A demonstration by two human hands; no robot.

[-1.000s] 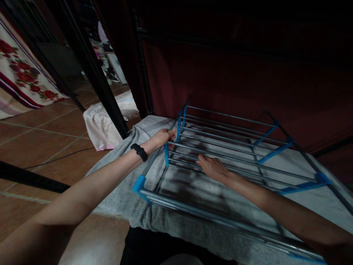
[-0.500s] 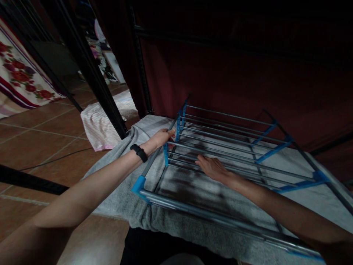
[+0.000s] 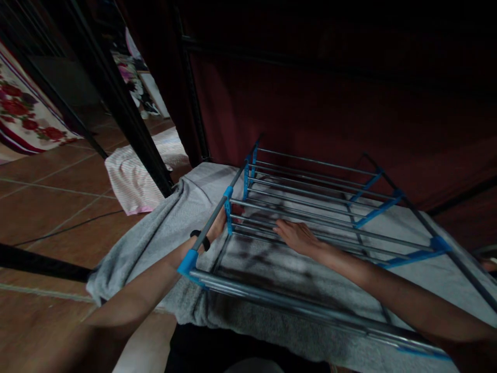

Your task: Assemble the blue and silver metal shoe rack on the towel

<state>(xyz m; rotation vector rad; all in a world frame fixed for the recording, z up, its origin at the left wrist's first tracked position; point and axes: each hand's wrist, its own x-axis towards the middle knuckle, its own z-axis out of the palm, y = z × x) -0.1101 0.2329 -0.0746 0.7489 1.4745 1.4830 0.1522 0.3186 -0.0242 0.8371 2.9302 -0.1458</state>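
Note:
A clothes drying rack (image 3: 303,210) of grey metal rods and blue plastic joints lies on a grey towel-like cloth (image 3: 155,233). My left hand (image 3: 219,223), with a black band on the wrist, reaches beneath the rack's left side tube (image 3: 212,220). It is beside a blue bracket (image 3: 228,211), and its fingers are mostly hidden there. Over the middle rods rests my right hand (image 3: 295,235), its fingers together and bent down at a rod.
A dark red curtain (image 3: 310,114) hangs behind the rack. Black metal posts (image 3: 128,114) stand at the left. Beyond them are a striped cloth (image 3: 134,176), a cable (image 3: 77,224) on the tiled floor (image 3: 46,207) and a flowered blanket (image 3: 27,111).
My left hand has left the top of the side tube and gone down underneath it, uncovering the blue joint there. My right hand stays on the rods. The view has shifted slightly.

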